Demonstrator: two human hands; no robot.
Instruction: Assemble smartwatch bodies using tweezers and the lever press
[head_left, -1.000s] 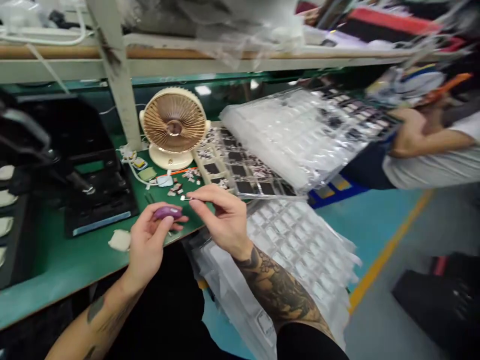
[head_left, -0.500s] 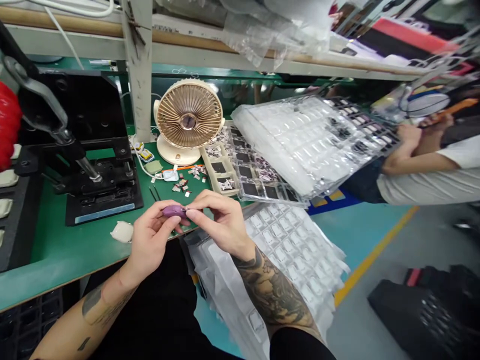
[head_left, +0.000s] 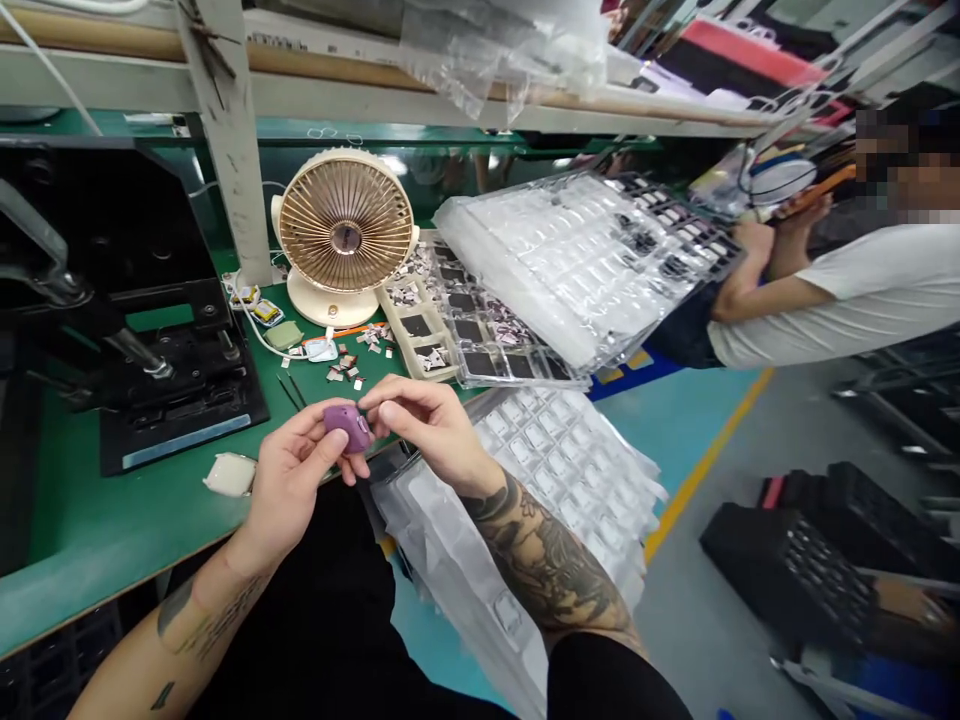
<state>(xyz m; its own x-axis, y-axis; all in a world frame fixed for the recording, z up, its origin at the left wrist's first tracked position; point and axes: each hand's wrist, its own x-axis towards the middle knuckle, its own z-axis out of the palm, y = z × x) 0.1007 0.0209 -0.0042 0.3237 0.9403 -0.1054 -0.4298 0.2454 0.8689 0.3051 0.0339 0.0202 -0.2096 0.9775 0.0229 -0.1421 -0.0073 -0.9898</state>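
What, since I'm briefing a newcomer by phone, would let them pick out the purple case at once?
Find the round cream fan on the green bench. Below it in the view, the left hand holds the small purple case, the right hand close beside it. Its colour sets it apart from the off-white case lying nearby.

Near the middle of the frame, the left hand [head_left: 289,470] holds a small purple case [head_left: 345,428] between thumb and fingers, with the right hand's [head_left: 426,428] fingertips at its upper right edge. Above them, a cream fan [head_left: 345,240] stands on the green table [head_left: 169,505]. A black press [head_left: 176,385] fills the left side, plastic trays [head_left: 551,265] lie right of the fan, and a co-worker [head_left: 847,295] is at the right edge
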